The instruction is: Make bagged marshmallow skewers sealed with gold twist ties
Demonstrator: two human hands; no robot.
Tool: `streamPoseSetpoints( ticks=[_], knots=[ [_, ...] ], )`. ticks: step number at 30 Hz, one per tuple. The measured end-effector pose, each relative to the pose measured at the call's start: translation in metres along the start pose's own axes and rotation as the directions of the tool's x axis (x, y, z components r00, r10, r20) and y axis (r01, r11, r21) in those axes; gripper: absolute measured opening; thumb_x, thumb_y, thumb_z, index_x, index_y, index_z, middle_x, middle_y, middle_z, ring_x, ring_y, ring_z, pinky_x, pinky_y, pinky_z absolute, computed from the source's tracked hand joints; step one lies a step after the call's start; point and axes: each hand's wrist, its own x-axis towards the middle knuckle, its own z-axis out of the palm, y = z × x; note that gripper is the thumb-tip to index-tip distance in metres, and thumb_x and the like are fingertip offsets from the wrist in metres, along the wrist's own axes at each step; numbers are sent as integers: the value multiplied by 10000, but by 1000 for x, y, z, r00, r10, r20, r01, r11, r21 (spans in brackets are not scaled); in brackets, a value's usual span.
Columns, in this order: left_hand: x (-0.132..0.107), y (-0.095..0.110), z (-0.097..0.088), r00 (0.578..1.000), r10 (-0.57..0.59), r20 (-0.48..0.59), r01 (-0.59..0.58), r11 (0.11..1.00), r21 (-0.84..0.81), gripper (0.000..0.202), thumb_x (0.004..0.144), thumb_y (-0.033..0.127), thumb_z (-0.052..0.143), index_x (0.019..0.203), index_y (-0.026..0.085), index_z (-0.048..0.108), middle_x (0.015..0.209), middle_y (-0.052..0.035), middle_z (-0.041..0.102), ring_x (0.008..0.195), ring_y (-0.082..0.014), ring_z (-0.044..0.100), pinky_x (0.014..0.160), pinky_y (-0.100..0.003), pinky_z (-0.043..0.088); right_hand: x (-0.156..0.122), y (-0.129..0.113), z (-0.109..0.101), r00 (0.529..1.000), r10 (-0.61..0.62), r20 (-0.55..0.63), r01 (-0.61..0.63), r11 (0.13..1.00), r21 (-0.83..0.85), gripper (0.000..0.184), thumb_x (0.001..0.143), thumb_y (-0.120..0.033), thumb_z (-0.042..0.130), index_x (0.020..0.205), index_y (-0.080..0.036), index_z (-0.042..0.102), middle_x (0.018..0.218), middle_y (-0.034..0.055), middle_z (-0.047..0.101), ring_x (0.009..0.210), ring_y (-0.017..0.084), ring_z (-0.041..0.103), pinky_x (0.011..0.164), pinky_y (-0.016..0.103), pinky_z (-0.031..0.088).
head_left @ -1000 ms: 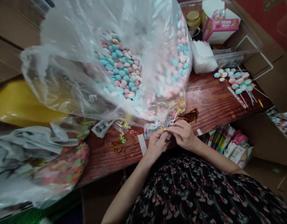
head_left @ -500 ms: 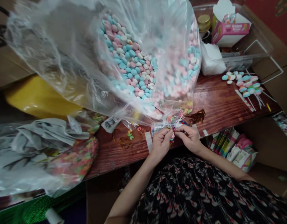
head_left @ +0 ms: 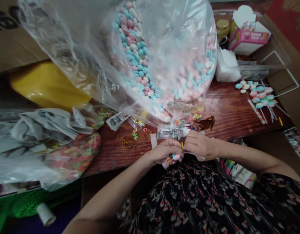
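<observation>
Low at the table's front edge, my left hand (head_left: 167, 151) is closed around a candy lollipop (head_left: 173, 158) with pink, blue and white pieces. A short yellow twist tie (head_left: 182, 145) shows between my two hands. My right hand (head_left: 198, 145) is closed beside it with the fingertips at the tie; they hide most of the grip. A thin pale stick end (head_left: 201, 158) pokes out under the right hand. Just beyond my hands lie printed packets (head_left: 170, 132) on the wooden table (head_left: 228, 109).
A big clear bag (head_left: 179, 48) of pastel candies fills the back. Another bag (head_left: 84, 152) of ring-shaped candies lies left, near a yellow object (head_left: 50, 86). At right are finished-looking lollipops (head_left: 262, 96), brown ties (head_left: 207, 123) and a clear bin (head_left: 274, 42) holding a pink box (head_left: 249, 37).
Both hands have come lower, toward my body, and the right hand has turned with its back upward. The yellow tie and lollipop now show more clearly. The view has shifted slightly.
</observation>
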Motion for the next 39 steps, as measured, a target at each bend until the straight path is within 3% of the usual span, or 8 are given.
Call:
streamPoseSetpoints(
  ticks=[12, 18, 24, 28, 31, 34, 36, 39],
  knots=[
    [6, 19, -8, 932, -245, 268, 150, 932, 330, 173, 679, 298, 729, 701, 126, 727, 535, -4, 655, 365, -63, 476, 369, -155, 405, 1, 1, -1, 947, -318, -37, 306, 935, -180, 187, 952, -182, 449, 883, -150, 620, 716, 22, 545, 696, 145, 454, 680, 324, 370],
    [11, 39, -10, 913, -169, 372, -68, 835, 546, 275, 701, 398, 749, 667, 133, 681, 537, 37, 571, 507, -81, 476, 500, -191, 384, 7, -6, -10, 947, -318, 38, 314, 899, -305, 174, 937, -201, 478, 789, -186, 570, 688, -9, 506, 677, 147, 450, 669, 340, 307],
    [-25, 90, 4, 978, 59, 200, -204, 76, 976, 224, 806, 354, 667, 893, 152, 707, 735, -1, 613, 682, -141, 523, 645, -254, 397, 7, -8, -5, 994, -63, 92, 92, 924, -370, 109, 881, -152, 486, 799, -178, 553, 701, 19, 551, 668, 161, 429, 679, 347, 298],
    [-46, 66, 47, 827, 489, 278, -51, -427, 903, 210, 898, 143, 451, 915, 137, 661, 888, -96, 615, 883, -242, 539, 813, -413, 422, 8, 11, -2, 946, 324, -1, -322, 941, -107, 55, 794, -152, 498, 781, -165, 550, 703, 34, 560, 661, 154, 445, 644, 304, 327],
    [-33, 31, 47, 815, 445, 372, -262, -290, 921, 185, 888, 282, 548, 801, 156, 651, 854, -87, 615, 850, -228, 544, 757, -370, 465, 16, 11, -4, 801, 586, -123, -523, 784, 334, 119, 836, -187, 463, 729, -179, 514, 658, -9, 501, 625, 123, 446, 615, 259, 346],
    [-12, 14, 21, 756, 643, 124, -324, 202, 924, 262, 928, 308, 496, 851, 157, 697, 754, -49, 630, 747, -181, 575, 706, -315, 496, 26, -8, 2, 724, 689, -32, -490, 548, 678, 146, 852, -248, 489, 722, -183, 502, 652, -31, 479, 613, 103, 437, 598, 236, 355],
    [-7, 12, 7, 654, 756, -38, -414, 399, 818, 295, 957, 304, 453, 956, 173, 717, 796, -49, 667, 791, -182, 614, 754, -328, 516, 30, -19, 14, 731, 674, 102, -473, 394, 788, 183, 844, -293, 503, 695, -190, 472, 616, -43, 449, 578, 96, 410, 563, 229, 343],
    [-13, 9, 2, 449, 883, -138, -437, 352, 828, 285, 878, 361, 628, 1128, 243, 695, 1185, -88, 648, 1161, -256, 557, 1004, -442, 447, 35, -23, 30, 730, 676, 97, -468, 392, 792, 205, 834, -296, 495, 665, -204, 425, 585, -49, 428, 558, 99, 401, 545, 233, 339]
  ],
)
